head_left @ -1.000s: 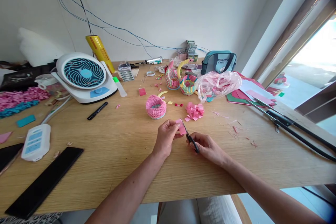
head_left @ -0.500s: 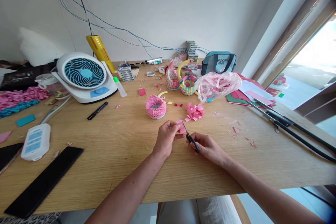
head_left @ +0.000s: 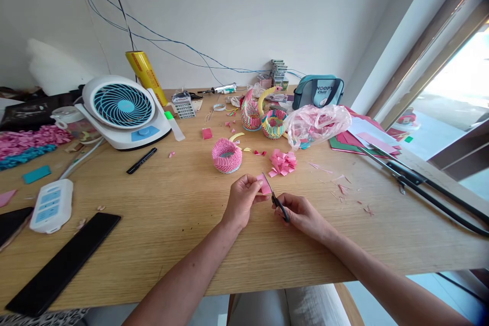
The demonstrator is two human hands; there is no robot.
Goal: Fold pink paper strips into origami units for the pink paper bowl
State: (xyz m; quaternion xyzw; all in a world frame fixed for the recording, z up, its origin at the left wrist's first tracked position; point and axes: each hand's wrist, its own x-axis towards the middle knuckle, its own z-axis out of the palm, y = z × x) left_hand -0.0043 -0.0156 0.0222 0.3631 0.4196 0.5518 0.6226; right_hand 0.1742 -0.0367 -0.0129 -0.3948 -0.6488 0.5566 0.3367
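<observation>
Left hand [head_left: 241, 200] pinching pink paper [head_left: 262, 185]; right hand [head_left: 300, 211] gripping scissors [head_left: 280, 207], blades at paper's right edge; pink basket [head_left: 226, 160] farther off

Pink paper [head_left: 265, 188], black-handled scissors [head_left: 282, 210], tan wood-grained desk [head_left: 160, 234]: the colours on my remote feed.
I see a pink basket [head_left: 226, 161], a multicoloured striped basket [head_left: 270, 132], a teal bag [head_left: 307, 92], a white fan [head_left: 121, 113] with a blue hub [head_left: 127, 106] and a yellow roll [head_left: 146, 75].
</observation>
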